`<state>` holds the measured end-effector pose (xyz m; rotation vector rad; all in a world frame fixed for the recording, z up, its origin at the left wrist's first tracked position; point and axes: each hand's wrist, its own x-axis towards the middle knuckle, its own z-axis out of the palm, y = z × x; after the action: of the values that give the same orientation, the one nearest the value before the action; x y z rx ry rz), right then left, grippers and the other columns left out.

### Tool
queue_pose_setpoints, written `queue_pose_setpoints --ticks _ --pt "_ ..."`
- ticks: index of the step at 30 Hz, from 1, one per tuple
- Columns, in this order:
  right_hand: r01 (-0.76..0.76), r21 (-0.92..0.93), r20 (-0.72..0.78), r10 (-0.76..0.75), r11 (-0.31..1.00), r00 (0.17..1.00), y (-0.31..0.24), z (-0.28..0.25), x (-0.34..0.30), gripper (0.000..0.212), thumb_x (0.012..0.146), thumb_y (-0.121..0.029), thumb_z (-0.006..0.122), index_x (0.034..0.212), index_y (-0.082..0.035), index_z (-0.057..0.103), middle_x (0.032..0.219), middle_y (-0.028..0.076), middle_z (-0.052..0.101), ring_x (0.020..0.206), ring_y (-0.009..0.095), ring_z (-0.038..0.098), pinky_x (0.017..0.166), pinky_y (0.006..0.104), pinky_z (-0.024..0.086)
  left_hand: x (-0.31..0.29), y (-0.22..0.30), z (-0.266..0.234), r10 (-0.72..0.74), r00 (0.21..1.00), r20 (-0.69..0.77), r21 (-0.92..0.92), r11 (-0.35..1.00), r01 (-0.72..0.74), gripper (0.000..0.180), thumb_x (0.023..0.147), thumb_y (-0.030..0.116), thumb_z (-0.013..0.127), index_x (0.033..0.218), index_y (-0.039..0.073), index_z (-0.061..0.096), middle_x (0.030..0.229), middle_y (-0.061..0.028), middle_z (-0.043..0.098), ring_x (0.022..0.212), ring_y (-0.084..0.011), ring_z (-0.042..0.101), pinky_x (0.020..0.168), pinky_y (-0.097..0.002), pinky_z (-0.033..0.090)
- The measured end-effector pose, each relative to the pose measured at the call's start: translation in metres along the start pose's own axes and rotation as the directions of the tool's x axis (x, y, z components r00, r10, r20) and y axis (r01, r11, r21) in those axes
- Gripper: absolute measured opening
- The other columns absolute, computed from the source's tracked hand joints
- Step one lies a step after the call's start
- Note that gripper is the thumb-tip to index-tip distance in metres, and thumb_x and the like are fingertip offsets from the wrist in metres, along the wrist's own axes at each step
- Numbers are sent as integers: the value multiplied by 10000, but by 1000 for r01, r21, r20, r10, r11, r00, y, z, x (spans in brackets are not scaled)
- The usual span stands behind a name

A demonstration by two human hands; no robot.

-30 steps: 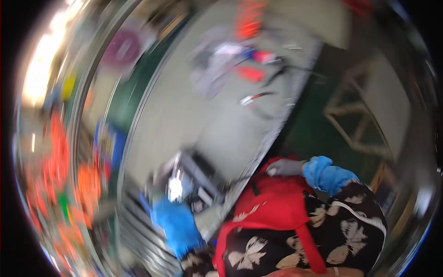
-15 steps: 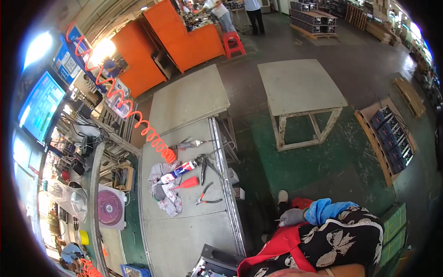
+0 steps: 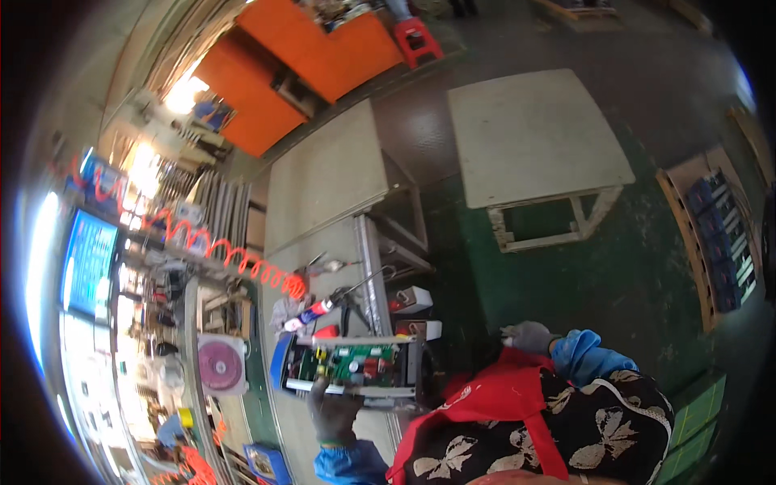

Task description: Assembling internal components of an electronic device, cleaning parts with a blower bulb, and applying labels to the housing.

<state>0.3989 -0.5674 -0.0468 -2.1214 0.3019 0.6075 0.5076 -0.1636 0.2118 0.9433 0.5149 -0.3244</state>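
Note:
An electronic unit with an open frame, a green circuit board (image 3: 347,362) and a blue end panel (image 3: 280,361) lies across the grey workbench (image 3: 284,408). My left hand (image 3: 333,414), in a dark grey glove, is at its near long rail, with fingers hooked over the edge. Off to the right, over the floor, my right hand (image 3: 529,336) is held away from the bench in a grey glove, its fingers curled. Blur hides what they hold, if anything. Just beyond the unit lie a blue, white and red tube (image 3: 309,315) and a partly covered red piece (image 3: 326,332).
A coiled orange air hose (image 3: 242,260) hangs over the bench's left side. Two bare-topped tables (image 3: 537,137) stand farther off. To the right, a pallet (image 3: 687,242) holds several units. A monitor (image 3: 89,263) and a round purple-fronted fan (image 3: 220,364) are at left.
The electronic unit has come from the bench's near edge to its middle, partly covering the tools. My left hand has come into view at it. My right hand has shifted slightly up.

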Motion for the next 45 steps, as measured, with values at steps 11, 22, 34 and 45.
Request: queue_pose_setpoints --ticks 11,22,34,45 --pt "7 458 -852 437 889 287 97 -182 -114 292 884 -347 696 882 -58 656 825 212 642 822 419 643 686 483 477 179 -118 397 -353 734 580 467 882 55 129 945 125 612 1017 31 561 915 -94 656 855 -238 650 845 -399 545" --pt "-302 440 -897 428 846 -109 152 -301 -113 252 894 -342 685 898 -94 643 842 173 636 812 413 634 663 492 479 280 -343 669 -556 457 695 618 786 16 128 924 228 642 980 129 582 750 14 558 674 -146 580 707 -340 523" --pt "-304 591 -683 664 747 306 263 -324 -84 268 893 -355 673 931 -90 673 892 192 677 885 416 653 741 487 511 330 -406 701 -658 603 451 770 629 110 215 954 319 604 911 108 618 783 -22 634 708 -162 641 613 -336 549" --pt "79 -405 -598 -329 911 731 193 -490 -73 175 851 -226 642 963 -93 667 903 143 634 863 361 645 708 459 524 282 -384 327 -51 998 -24 924 380 41 244 860 331 638 782 99 637 628 -84 618 575 -268 646 484 -435 489"
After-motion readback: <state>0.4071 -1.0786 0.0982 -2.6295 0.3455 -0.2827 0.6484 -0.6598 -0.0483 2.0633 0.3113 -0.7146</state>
